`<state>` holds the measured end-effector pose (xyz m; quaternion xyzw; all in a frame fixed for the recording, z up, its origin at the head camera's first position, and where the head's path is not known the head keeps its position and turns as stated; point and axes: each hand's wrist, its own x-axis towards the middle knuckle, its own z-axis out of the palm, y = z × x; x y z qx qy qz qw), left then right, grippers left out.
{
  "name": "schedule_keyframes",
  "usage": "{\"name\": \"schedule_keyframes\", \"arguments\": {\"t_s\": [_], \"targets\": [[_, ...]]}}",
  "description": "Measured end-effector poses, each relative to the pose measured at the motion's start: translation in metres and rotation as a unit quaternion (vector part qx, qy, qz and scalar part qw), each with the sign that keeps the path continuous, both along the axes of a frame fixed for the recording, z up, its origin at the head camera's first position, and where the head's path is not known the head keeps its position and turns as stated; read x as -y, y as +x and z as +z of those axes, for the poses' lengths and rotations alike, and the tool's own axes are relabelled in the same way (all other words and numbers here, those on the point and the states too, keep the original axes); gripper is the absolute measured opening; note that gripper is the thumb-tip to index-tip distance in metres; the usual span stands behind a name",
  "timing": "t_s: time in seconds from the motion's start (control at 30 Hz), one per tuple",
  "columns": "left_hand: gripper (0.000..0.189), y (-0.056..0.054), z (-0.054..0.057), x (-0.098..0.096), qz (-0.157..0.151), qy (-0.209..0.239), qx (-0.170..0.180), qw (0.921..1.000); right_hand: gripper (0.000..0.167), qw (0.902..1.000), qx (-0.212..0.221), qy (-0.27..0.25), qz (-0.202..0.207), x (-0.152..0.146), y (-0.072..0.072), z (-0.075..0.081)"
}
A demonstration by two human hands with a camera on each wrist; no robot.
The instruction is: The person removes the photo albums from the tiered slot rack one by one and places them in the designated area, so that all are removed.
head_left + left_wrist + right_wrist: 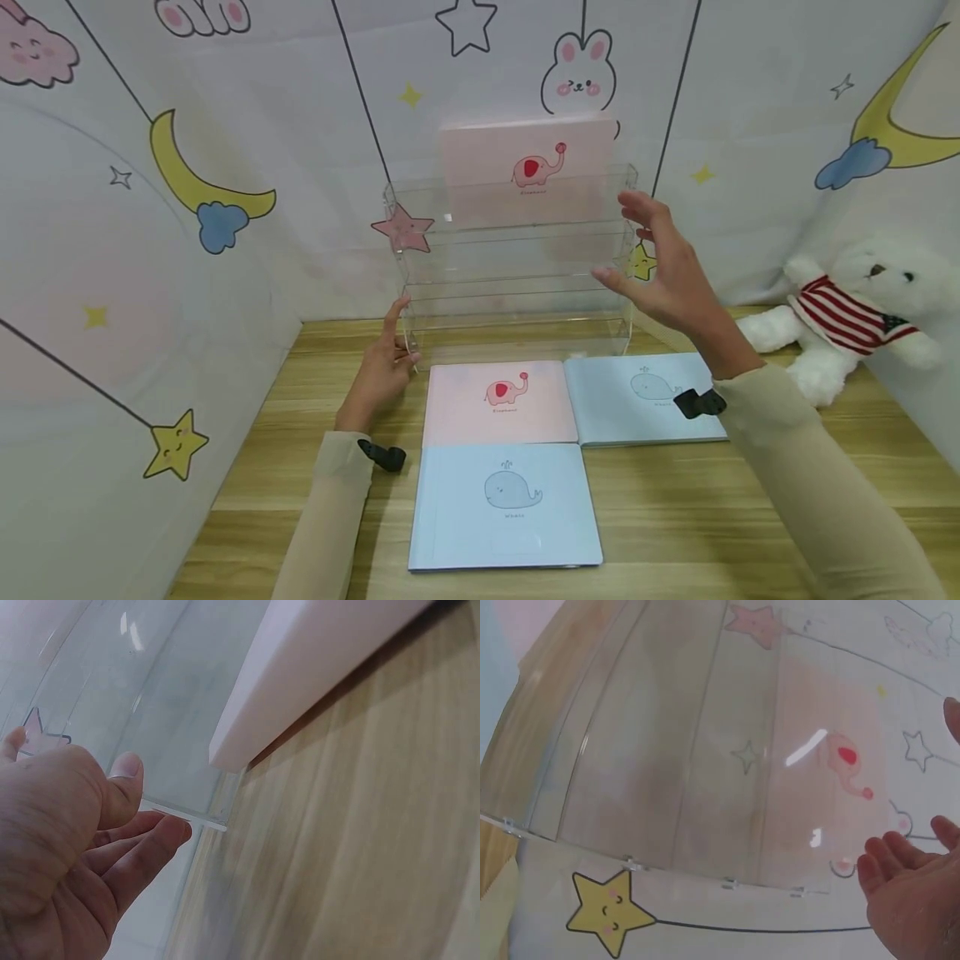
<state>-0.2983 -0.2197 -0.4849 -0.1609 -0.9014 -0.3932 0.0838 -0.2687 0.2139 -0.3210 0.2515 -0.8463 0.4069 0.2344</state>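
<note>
A clear acrylic tiered rack [517,300] stands on the table against the backdrop. Its top tier holds a pink book [480,158] with a red elephant on the cover. My left hand [384,367] is at the rack's lower left side, fingertips right at the side panel's edge; the left wrist view shows the thumb [126,769] raised apart from the fingers. Beside the rack's right side, my right hand [667,267] has its thumb and fingers spread, holding nothing. The right wrist view shows these fingers [889,859] near the rack's upper end.
Another pink elephant book [457,408] lies flat before the rack. A blue whale book [607,400] is to its right, partly under the right forearm, and another blue whale book [465,533] lies nearer me. A white teddy bear [817,367] sits at the right.
</note>
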Motion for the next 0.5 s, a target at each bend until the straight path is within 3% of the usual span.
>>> {"name": "schedule_keyframes", "arguments": {"t_s": [0.5], "targets": [[0.103,0.0,-0.001,0.001,-0.001,0.002,-0.001,1.0,0.09,0.9981,0.037,-0.045,-0.018,-0.006,-0.027,0.012]]}}
